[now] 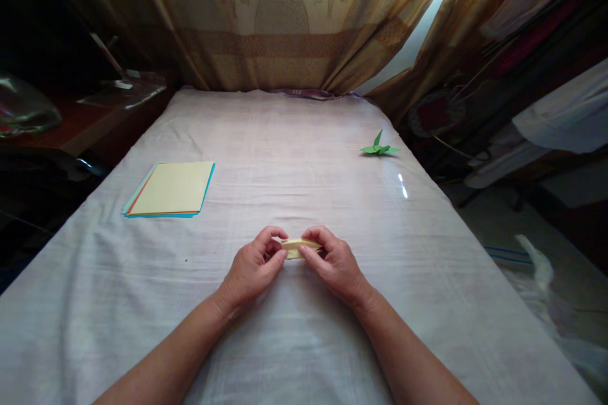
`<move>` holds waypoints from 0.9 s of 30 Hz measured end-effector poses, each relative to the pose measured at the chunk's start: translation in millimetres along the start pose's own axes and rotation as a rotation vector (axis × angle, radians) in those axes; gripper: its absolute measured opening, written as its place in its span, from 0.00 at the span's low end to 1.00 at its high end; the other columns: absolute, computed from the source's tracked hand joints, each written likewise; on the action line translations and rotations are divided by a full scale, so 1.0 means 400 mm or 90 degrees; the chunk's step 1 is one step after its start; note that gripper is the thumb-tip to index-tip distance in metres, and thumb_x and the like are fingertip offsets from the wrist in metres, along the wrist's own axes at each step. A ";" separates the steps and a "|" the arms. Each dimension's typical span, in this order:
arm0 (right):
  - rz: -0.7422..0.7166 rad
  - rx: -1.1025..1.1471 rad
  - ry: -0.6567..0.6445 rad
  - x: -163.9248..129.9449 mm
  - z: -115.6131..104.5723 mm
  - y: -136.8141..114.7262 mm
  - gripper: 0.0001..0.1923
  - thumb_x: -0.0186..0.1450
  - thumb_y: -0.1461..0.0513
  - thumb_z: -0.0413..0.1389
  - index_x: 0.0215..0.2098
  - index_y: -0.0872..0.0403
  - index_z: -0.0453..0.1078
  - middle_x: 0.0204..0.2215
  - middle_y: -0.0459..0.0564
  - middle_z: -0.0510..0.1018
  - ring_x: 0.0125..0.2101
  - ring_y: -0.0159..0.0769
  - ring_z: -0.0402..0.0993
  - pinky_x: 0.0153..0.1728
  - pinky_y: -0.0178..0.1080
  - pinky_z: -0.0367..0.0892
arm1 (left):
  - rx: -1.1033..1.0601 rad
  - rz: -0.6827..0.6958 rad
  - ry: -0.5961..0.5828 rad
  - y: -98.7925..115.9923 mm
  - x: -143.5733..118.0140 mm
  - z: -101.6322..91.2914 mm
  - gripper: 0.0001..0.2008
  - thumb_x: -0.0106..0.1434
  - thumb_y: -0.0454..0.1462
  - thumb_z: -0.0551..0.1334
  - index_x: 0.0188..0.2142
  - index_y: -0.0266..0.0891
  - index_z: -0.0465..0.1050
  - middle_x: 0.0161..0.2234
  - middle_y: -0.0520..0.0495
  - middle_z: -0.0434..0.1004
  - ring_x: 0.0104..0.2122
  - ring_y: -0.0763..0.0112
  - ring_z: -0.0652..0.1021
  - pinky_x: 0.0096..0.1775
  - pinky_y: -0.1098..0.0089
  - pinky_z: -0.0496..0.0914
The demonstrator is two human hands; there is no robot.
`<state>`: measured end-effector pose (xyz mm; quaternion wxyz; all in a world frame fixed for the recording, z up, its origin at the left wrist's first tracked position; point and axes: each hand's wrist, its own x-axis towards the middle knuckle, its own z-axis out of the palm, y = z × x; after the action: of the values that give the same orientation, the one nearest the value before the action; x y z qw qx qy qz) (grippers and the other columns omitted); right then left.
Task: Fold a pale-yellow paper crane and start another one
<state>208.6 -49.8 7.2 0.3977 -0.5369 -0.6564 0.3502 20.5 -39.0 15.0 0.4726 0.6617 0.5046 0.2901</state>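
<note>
Both hands pinch one small folded yellow paper (300,247) between them, low over the white sheet (294,158) covering the table. Left hand (251,269) grips the paper's left end, thumb and forefinger pressed together on it, other fingers curled under. Right hand (332,262) grips the right end the same way, fingertips closed on the fold, knuckles up. Paper looks like a narrow flat strip, long side running left to right, mostly hidden by the fingers; cannot tell how many layers or what shape it is folded into. Cannot tell whether it touches the sheet or is held just above it. Forearms come in from the bottom edge, angled toward each other, resting on or just over the sheet. Far to the left of the grip and farther away lies a stack of coloured paper (170,190), cream sheet on top, blue and orange edges showing under it. Far to the right of the grip and farther away sits a green folded paper figure (379,148), well apart from both hands. Beyond that hangs a patterned curtain (280,19).
</note>
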 end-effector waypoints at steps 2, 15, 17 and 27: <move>-0.003 0.005 -0.009 -0.002 0.002 -0.004 0.06 0.62 0.58 0.55 0.37 0.51 0.68 0.29 0.43 0.75 0.28 0.31 0.70 0.30 0.33 0.64 | 0.009 -0.017 0.010 -0.001 0.001 0.001 0.12 0.61 0.41 0.57 0.44 0.42 0.65 0.25 0.56 0.75 0.24 0.73 0.71 0.28 0.74 0.62; 0.081 0.054 0.057 0.002 0.005 0.010 0.14 0.58 0.57 0.57 0.42 0.51 0.66 0.21 0.39 0.70 0.21 0.30 0.66 0.23 0.32 0.63 | 0.237 0.057 -0.007 0.032 -0.014 0.003 0.07 0.65 0.41 0.53 0.35 0.43 0.68 0.30 0.51 0.76 0.31 0.67 0.75 0.34 0.70 0.65; 0.081 0.026 0.066 0.002 0.005 0.010 0.14 0.59 0.57 0.57 0.43 0.51 0.66 0.20 0.39 0.70 0.20 0.30 0.66 0.22 0.33 0.62 | 0.255 0.071 0.020 0.028 -0.010 0.010 0.07 0.65 0.40 0.54 0.34 0.43 0.68 0.30 0.50 0.76 0.32 0.66 0.75 0.35 0.69 0.66; -0.046 -0.221 0.053 -0.005 0.014 0.005 0.04 0.63 0.61 0.55 0.35 0.51 0.71 0.25 0.44 0.78 0.28 0.34 0.73 0.35 0.38 0.61 | 0.319 0.099 0.167 -0.010 0.031 0.008 0.07 0.65 0.36 0.58 0.43 0.42 0.68 0.32 0.52 0.76 0.32 0.68 0.76 0.37 0.69 0.67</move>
<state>204.6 -51.6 2.7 0.3379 -0.5875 -0.7090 0.1948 25.8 -28.3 8.9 0.2018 0.7514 0.5650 0.2748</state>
